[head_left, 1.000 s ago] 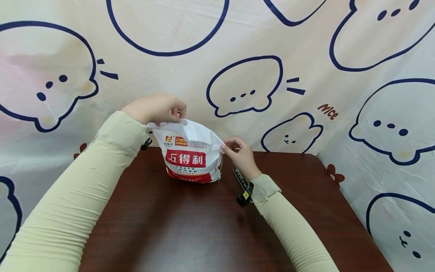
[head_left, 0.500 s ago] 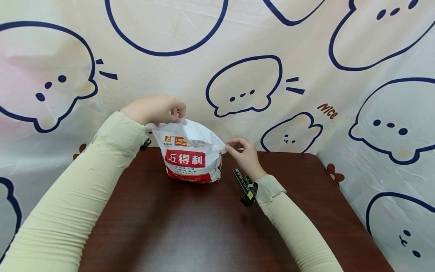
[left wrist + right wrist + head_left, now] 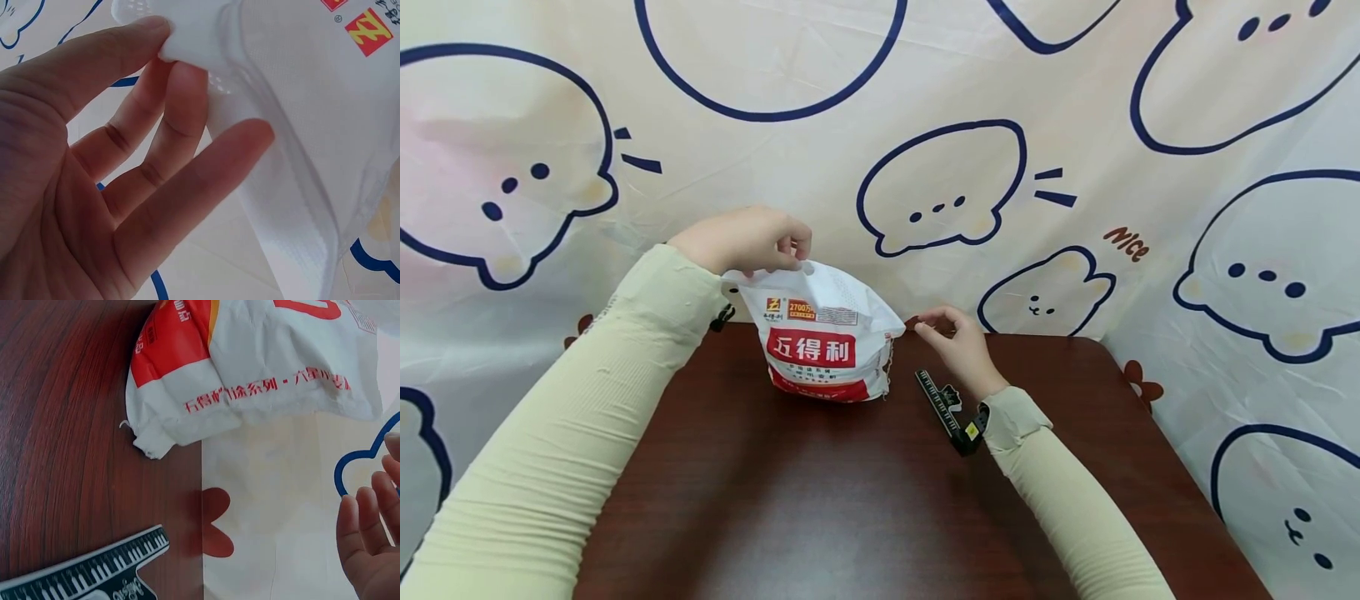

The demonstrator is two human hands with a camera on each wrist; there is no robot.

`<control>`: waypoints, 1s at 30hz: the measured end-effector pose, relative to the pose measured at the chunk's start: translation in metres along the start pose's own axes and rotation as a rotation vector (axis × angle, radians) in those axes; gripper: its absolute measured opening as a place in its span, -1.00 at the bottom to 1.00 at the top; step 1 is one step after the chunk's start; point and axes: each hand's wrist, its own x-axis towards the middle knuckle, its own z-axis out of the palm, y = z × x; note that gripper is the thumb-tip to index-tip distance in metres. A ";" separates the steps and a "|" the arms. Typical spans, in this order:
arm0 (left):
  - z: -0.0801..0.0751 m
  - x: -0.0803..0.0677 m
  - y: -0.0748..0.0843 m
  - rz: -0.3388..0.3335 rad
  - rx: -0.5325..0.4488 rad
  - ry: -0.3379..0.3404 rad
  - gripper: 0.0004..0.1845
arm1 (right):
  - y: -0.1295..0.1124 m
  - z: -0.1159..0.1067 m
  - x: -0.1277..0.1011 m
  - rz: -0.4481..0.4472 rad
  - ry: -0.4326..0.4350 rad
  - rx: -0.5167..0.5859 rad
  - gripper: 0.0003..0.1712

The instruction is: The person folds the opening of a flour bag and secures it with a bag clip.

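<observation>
Dark wood table (image 3: 820, 500), cartoon curtain (image 3: 1075, 100) behind; left hand (image 3: 741, 240) pinching bag (image 3: 823, 342), right hand (image 3: 958, 346) loose.

Right hand (image 3: 370, 537) empty beside bag (image 3: 262, 369); clip (image 3: 87, 569) on table (image 3: 56, 425).

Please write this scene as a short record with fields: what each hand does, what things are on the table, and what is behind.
left hand: pinches the top corner of the bag
right hand: apart from the bag, holds nothing, fingers loosely curled
bag: white and red, stands upright on the table
clip: black with piano-key print, lies on the table beside the right wrist
background: curtain with cartoon animals
</observation>
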 end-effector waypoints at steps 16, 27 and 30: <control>-0.001 0.001 -0.001 -0.002 0.005 0.003 -0.90 | 0.006 -0.016 -0.002 0.081 -0.102 -0.147 -0.74; 0.000 0.000 -0.001 0.005 0.026 0.019 -0.91 | 0.012 -0.023 -0.006 0.189 -0.187 -0.250 -0.68; 0.000 0.001 -0.001 0.022 0.042 0.035 -0.93 | 0.012 -0.024 -0.007 0.203 -0.203 -0.253 -0.65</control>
